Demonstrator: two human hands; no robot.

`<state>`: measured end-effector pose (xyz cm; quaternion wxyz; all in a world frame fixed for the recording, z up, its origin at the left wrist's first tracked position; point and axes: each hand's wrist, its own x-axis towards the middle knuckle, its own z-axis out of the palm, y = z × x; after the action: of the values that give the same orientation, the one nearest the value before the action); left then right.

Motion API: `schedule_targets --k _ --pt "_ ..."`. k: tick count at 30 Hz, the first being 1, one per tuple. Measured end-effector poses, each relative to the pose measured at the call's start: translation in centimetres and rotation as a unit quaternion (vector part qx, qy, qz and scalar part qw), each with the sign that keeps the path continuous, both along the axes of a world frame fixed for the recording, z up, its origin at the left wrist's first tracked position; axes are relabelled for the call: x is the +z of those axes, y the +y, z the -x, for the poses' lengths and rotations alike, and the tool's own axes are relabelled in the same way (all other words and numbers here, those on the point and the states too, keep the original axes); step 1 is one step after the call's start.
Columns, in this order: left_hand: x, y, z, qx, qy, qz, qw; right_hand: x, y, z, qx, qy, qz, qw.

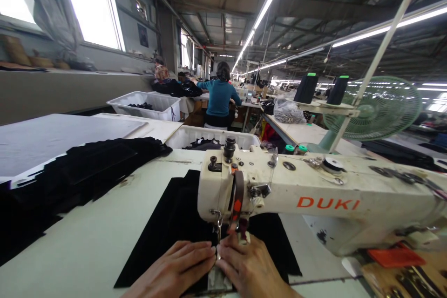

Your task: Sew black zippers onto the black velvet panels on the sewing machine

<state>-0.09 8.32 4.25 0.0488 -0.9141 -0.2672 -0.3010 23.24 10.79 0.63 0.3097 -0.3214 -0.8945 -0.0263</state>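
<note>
A white sewing machine (279, 181) marked DUKI stands over a black fabric piece (167, 228) lying flat on the table. My left hand (174, 267) rests on this fabric just left of the needle area, its fingers stretched out side by side and nearly flat. Close by on the right, my right hand (244, 260) has bent fingers drawn together on the fabric at the presser foot. The fingertips of both hands almost meet in front of the needle. Part of the fabric and the stitching spot are hidden beneath my hands.
Black cloth (87, 172) lies heaped along the left. White bins (146, 102) with dark pieces stand beyond the table. Thread cones (307, 87) and a green fan (373, 107) are at right, above an orange tray (396, 256). A person in a teal top (219, 95) sits ahead.
</note>
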Motion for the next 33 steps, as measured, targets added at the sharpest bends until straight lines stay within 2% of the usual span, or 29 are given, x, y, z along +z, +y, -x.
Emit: schedule_targets --k 4,10,15,20,24,30,33 --pt "-0.7 0.8 -0.1 0.022 0.003 0.034 0.999 0.2 0.6 0.1 -0.025 -0.001 0.031 0.999" --pt "-3.4 2.4 -0.6 0.029 -0.066 0.087 0.994 0.5 0.5 0.2 -0.064 0.081 0.121 0.987" --pt "-4.2 2.6 -0.7 0.044 -0.137 0.160 0.977 0.5 0.5 0.3 -0.068 0.091 0.122 0.986" --pt "-3.6 2.7 -0.4 0.006 -0.059 0.065 0.996 0.6 0.5 0.7 -0.087 0.103 0.113 0.984" --pt "-2.7 2.8 -0.5 -0.005 0.003 -0.004 1.000 0.7 0.5 0.8 -0.092 0.095 0.110 0.985" --pt "-1.3 2.6 -1.1 -0.021 0.067 -0.059 0.996 0.3 0.2 0.7 -0.077 0.058 0.058 0.994" --pt "-1.7 2.6 -1.1 -0.023 0.050 -0.042 0.998 0.3 0.1 0.7 -0.077 0.065 0.065 0.993"
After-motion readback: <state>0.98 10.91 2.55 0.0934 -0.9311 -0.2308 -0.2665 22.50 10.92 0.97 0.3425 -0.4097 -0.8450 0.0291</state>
